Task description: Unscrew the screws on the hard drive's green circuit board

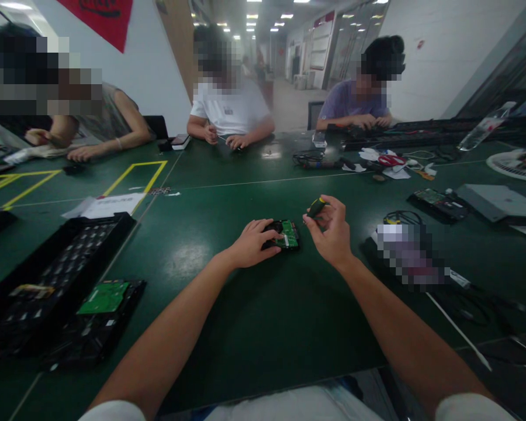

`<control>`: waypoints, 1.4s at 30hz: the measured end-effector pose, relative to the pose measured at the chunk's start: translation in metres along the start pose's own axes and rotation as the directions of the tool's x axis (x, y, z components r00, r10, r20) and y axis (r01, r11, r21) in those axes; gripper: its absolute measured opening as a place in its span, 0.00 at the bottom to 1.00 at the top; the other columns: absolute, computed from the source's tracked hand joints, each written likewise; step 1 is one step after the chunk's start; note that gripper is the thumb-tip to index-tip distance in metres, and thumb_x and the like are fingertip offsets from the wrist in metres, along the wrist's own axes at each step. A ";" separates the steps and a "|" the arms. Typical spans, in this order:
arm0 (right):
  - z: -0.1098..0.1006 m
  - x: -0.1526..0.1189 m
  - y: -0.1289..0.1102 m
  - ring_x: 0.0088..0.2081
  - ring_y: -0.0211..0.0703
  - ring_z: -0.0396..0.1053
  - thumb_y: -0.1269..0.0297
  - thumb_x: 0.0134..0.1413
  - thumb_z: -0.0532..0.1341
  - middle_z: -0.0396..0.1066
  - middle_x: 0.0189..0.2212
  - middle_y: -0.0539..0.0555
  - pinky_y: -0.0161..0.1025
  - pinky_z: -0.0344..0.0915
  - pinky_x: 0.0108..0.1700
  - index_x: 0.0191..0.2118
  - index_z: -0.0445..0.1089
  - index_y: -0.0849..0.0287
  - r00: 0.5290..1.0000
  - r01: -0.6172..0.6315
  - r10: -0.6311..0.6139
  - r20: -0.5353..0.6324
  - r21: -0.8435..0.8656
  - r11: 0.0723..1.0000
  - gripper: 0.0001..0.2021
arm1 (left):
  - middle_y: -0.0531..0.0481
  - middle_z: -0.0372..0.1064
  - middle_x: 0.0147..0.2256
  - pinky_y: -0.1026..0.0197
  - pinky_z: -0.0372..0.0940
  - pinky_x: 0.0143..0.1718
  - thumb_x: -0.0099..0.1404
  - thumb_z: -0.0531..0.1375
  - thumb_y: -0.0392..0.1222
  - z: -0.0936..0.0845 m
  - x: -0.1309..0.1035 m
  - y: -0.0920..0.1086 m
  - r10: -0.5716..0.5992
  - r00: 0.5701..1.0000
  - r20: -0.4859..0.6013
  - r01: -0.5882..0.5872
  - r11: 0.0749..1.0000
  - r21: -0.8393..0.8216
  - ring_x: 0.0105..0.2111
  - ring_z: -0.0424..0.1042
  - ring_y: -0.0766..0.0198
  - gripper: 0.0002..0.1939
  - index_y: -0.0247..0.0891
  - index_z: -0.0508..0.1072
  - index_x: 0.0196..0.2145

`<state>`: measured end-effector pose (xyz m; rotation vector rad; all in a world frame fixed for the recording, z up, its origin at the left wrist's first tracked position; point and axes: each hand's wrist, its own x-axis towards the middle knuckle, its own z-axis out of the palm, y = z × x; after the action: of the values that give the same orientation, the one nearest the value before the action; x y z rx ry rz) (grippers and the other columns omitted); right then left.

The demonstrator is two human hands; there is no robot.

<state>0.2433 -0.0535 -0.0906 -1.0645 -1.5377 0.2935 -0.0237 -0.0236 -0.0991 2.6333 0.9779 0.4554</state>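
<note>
A hard drive (pixel 291 235) lies on the green table in front of me, its green circuit board facing up. My left hand (pixel 258 242) rests over its left side, fingers curled round the edges and one finger on the board. To the right of the drive, my right hand (pixel 331 228) is raised and closed round a screwdriver (pixel 316 207) with a dark green and yellow handle. The screwdriver's tip is too small to make out. A gap separates the right hand from the drive.
On the left are a black tray (pixel 65 263) and another hard drive (pixel 103 297). A further drive (pixel 438 204), a grey box (pixel 486 202) and cables (pixel 473 304) lie on the right. Three people sit across the table, and a plastic bottle (pixel 486 127) lies tilted at far right.
</note>
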 end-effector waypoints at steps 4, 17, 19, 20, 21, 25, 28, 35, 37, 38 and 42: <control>-0.001 0.001 -0.001 0.46 0.51 0.81 0.57 0.64 0.69 0.78 0.50 0.56 0.53 0.83 0.48 0.68 0.56 0.44 1.000 0.010 -0.010 -0.021 0.009 1.000 0.33 | 0.40 0.56 0.72 0.31 0.52 0.70 0.73 0.64 0.54 0.000 0.000 0.000 -0.001 1.000 -0.001 0.001 1.000 0.002 0.71 0.56 0.38 0.20 0.50 0.77 0.60; 0.002 -0.001 0.003 0.50 0.52 0.81 0.60 0.65 0.69 0.76 0.54 0.57 0.54 0.82 0.51 0.70 0.55 0.43 0.998 0.031 -0.032 0.045 0.026 0.999 0.33 | 0.39 0.55 0.72 0.28 0.50 0.70 0.73 0.65 0.53 0.003 -0.001 -0.001 -0.014 1.000 -0.009 0.014 1.000 -0.010 0.71 0.56 0.38 0.20 0.50 0.77 0.60; 0.002 -0.001 0.003 0.51 0.52 0.80 0.60 0.65 0.68 0.75 0.55 0.57 0.54 0.82 0.53 0.70 0.55 0.42 0.998 0.040 -0.042 0.055 0.045 0.998 0.33 | 0.39 0.55 0.72 0.28 0.51 0.70 0.73 0.65 0.53 0.003 -0.001 -0.001 -0.012 1.000 -0.012 0.012 1.000 -0.004 0.71 0.56 0.38 0.20 0.50 0.77 0.59; 0.003 -0.002 0.003 0.51 0.52 0.80 0.61 0.66 0.68 0.75 0.56 0.57 0.54 0.81 0.54 0.70 0.55 0.42 0.997 0.043 -0.047 0.063 0.053 0.998 0.33 | 0.40 0.55 0.72 0.29 0.51 0.70 0.73 0.65 0.53 0.003 0.000 -0.001 -0.010 1.000 -0.016 0.010 1.000 -0.002 0.71 0.57 0.39 0.20 0.50 0.77 0.59; 0.003 -0.002 0.003 0.52 0.52 0.80 0.61 0.66 0.67 0.75 0.57 0.57 0.54 0.81 0.54 0.70 0.55 0.42 0.996 0.047 -0.051 0.073 0.062 0.997 0.32 | 0.40 0.56 0.72 0.29 0.52 0.70 0.73 0.65 0.53 0.004 0.000 -0.001 -0.008 1.000 -0.020 0.008 1.000 -0.001 0.71 0.57 0.39 0.19 0.49 0.77 0.59; 0.002 -0.002 0.000 0.52 0.51 0.81 0.61 0.67 0.66 0.75 0.57 0.57 0.54 0.81 0.56 0.71 0.54 0.42 0.990 0.058 -0.068 0.120 0.086 0.995 0.32 | 0.39 0.57 0.71 0.31 0.53 0.69 0.73 0.65 0.52 0.003 0.000 -0.001 0.003 1.000 -0.030 -0.002 1.000 0.003 0.70 0.58 0.39 0.19 0.49 0.77 0.59; 0.001 -0.002 -0.003 0.51 0.49 0.81 0.63 0.69 0.64 0.74 0.58 0.57 0.54 0.80 0.57 0.71 0.54 0.42 0.984 0.072 -0.087 0.153 0.101 0.992 0.31 | 0.39 0.57 0.71 0.32 0.54 0.69 0.72 0.66 0.52 0.003 0.000 0.000 0.008 0.999 -0.036 -0.008 1.000 0.009 0.70 0.59 0.40 0.19 0.49 0.77 0.58; 0.000 -0.002 -0.007 0.53 0.49 0.80 0.65 0.70 0.61 0.73 0.60 0.56 0.54 0.78 0.59 0.72 0.53 0.40 0.973 0.082 -0.103 0.204 0.107 0.991 0.30 | 0.38 0.57 0.71 0.32 0.54 0.69 0.72 0.66 0.52 0.003 0.000 -0.001 0.004 0.999 -0.035 -0.003 1.000 0.004 0.70 0.59 0.39 0.20 0.48 0.77 0.58; -0.001 -0.001 -0.008 0.53 0.49 0.80 0.65 0.71 0.61 0.73 0.59 0.56 0.54 0.78 0.60 0.72 0.54 0.41 0.971 0.080 -0.103 0.214 0.110 0.991 0.30 | 0.38 0.57 0.71 0.32 0.53 0.69 0.72 0.66 0.52 0.003 0.000 -0.001 0.003 0.999 -0.033 -0.003 1.000 0.002 0.70 0.59 0.39 0.20 0.48 0.77 0.58; -0.001 -0.001 -0.008 0.54 0.49 0.80 0.64 0.71 0.61 0.73 0.59 0.56 0.54 0.78 0.60 0.72 0.53 0.41 0.970 0.080 -0.104 0.221 0.112 0.990 0.30 | 0.38 0.57 0.71 0.32 0.54 0.69 0.72 0.66 0.52 0.003 0.000 -0.001 0.003 1.000 -0.031 -0.003 1.000 0.005 0.70 0.59 0.39 0.20 0.48 0.77 0.58; 0.000 -0.001 -0.009 0.55 0.50 0.79 0.63 0.71 0.61 0.73 0.60 0.56 0.55 0.79 0.59 0.73 0.53 0.40 0.964 0.096 -0.112 0.242 0.080 0.992 0.30 | 0.38 0.57 0.71 0.32 0.53 0.70 0.72 0.66 0.52 0.002 0.000 -0.001 -0.002 1.000 -0.024 0.002 1.000 0.020 0.70 0.59 0.39 0.20 0.48 0.77 0.59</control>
<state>0.2391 -0.0597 -0.0849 -0.9159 -1.7864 0.4141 -0.0231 -0.0237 -0.1015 2.6498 0.9973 0.4803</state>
